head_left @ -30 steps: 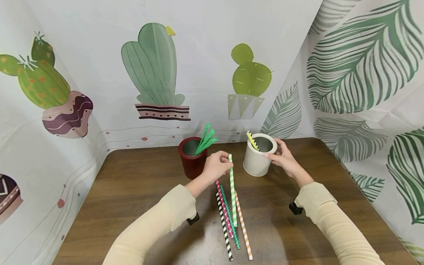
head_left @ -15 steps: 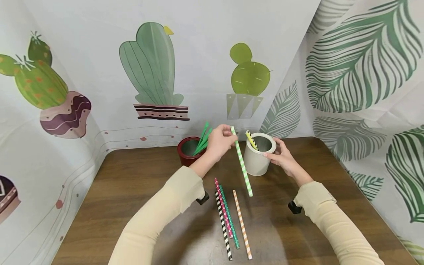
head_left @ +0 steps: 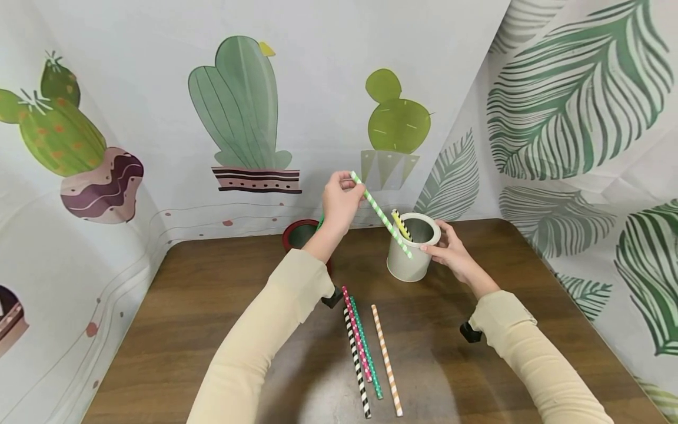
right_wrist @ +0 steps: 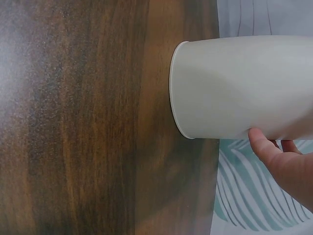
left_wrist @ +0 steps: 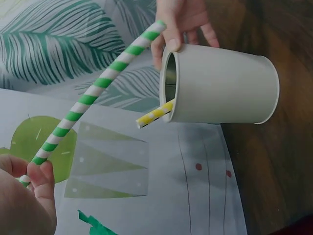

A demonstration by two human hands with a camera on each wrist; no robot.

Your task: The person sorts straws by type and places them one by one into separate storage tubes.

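**Left grip (head_left: 341, 203) on straw, right grip (head_left: 455, 257) on can**

Your left grip pinches a slim green-and-white striped paper straw (head_left: 380, 213) near its top end; held there, most of the shaft presumably stays free. It slants down toward your right grip. From the head its low end overlaps the can wall; the left wrist view shows it outside the mouth.

Right grip: thumb on the near side of the round off-white can (head_left: 408, 263), fingers round the far side, probably to steady it.

In the way: yellow-and-black patterned straw stock (left_wrist: 155, 113) leans out of the mouth on the side facing your left grip. Your left arm hides much of the dark red round can (head_left: 286, 234); green straws (head_left: 321, 221) show behind that wrist.

Below, between both grips, on the brown wooden counter (head_left: 228, 282): black-and-white striped straw (head_left: 357, 364), pink dotted straw (head_left: 357, 334), teal dotted straw (head_left: 369, 355); orange-and-white striped straw (head_left: 387, 359) apart, toward your right.
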